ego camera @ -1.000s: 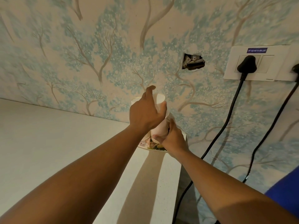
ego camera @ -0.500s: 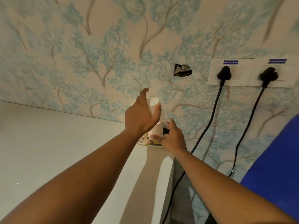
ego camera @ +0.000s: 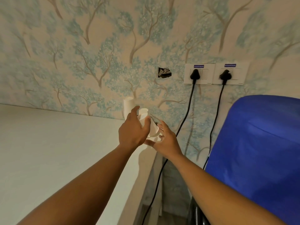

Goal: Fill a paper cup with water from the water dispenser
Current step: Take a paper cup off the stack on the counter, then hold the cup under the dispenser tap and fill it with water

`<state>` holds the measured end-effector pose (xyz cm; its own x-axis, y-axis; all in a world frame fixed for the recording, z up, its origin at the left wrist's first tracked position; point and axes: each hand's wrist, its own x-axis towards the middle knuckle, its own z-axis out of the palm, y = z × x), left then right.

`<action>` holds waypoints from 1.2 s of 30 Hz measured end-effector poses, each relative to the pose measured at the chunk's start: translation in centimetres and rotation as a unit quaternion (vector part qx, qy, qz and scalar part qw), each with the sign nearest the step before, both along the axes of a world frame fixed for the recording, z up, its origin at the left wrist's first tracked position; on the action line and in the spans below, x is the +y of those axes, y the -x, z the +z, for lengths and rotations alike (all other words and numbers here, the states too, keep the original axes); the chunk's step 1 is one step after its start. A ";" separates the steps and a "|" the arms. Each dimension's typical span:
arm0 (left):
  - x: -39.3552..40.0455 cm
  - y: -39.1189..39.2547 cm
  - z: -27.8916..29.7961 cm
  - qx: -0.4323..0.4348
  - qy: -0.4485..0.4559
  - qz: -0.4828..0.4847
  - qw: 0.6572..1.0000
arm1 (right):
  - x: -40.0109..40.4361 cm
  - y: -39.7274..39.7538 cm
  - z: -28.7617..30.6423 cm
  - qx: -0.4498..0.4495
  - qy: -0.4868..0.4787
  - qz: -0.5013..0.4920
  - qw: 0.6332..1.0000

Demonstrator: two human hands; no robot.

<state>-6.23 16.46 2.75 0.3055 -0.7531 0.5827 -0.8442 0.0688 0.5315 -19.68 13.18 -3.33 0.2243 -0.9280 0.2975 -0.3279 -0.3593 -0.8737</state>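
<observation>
**Paper cup held between two hands at the counter's far corner**

The paper cup [ego camera: 143,116], white and tilted with its mouth toward the wall, sits above the far right corner of the white counter [ego camera: 48,151]. The left hand [ego camera: 132,132] wraps it from the left, fingers curled around the cup's upper wall and thumb side facing the viewer: a closed grasp on the cup. Below and to the right lies more white paper [ego camera: 153,133], apparently a further cup or a short stack lying slantwise; whether it is joined to the held cup cannot be told, since motion blur softens the edges. The right hand [ego camera: 164,140] meets this lower white piece from the right with fingers spread and partly extended; fingertips touch it, but a firm grip cannot be confirmed. Behind the left hand a tall white stack of cups [ego camera: 128,105] stands upright against the wall.

The wall carries wallpaper [ego camera: 97,46] printed with pale blue trees. A small ragged hole [ego camera: 164,73] breaks it above the hands. To its right, two white socket plates [ego camera: 215,73] each hold a black plug [ego camera: 194,74], whose black cables [ego camera: 189,101] hang down past the counter's edge. At the right edge, the blue water bottle [ego camera: 259,151] of the dispenser fills the lower corner, well apart from the cup.
</observation>
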 end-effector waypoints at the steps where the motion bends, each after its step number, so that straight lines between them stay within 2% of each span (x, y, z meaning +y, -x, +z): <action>1: 0.8 0.4 -0.2 0.008 -0.004 0.001 1.000 | 0.9 0.5 0.0 -0.007 -0.002 0.007 1.000; 6: 5.0 2.7 -1.3 0.078 -0.007 -0.021 0.997 | 5.2 2.7 -0.4 -0.048 -0.014 0.054 0.997; 10: 8.3 4.7 -2.3 0.137 -0.013 -0.032 0.990 | 8.4 4.5 -1.0 -0.047 0.009 0.043 0.998; 14: 10.8 6.2 -3.4 0.262 -0.061 -0.049 0.962 | 11.3 6.3 -1.7 -0.050 0.035 0.022 0.998; 18: 12.3 8.0 -4.5 0.402 -0.122 -0.068 0.905 | 13.3 7.9 -2.0 -0.029 0.066 -0.008 0.997; 21: 13.5 9.6 -5.1 0.538 -0.171 -0.073 0.822 | 14.6 9.3 -2.3 -0.023 0.071 -0.022 0.997; 23: 14.4 10.4 -5.8 0.598 -0.208 -0.091 0.769 | 15.4 10.2 -2.6 -0.019 0.069 -0.032 0.997; 26: 15.6 11.5 -7.3 0.627 -0.245 -0.141 0.726 | 16.7 11.3 -3.1 -0.014 0.057 -0.050 0.997; 32: 17.4 13.5 -9.4 0.632 -0.300 -0.210 0.683 | 19.3 12.5 -4.6 -0.035 0.005 -0.077 0.996; 36: 18.2 14.6 -10.3 0.643 -0.354 -0.238 0.636 | 21.0 13.1 -5.7 -0.066 -0.023 -0.106 0.992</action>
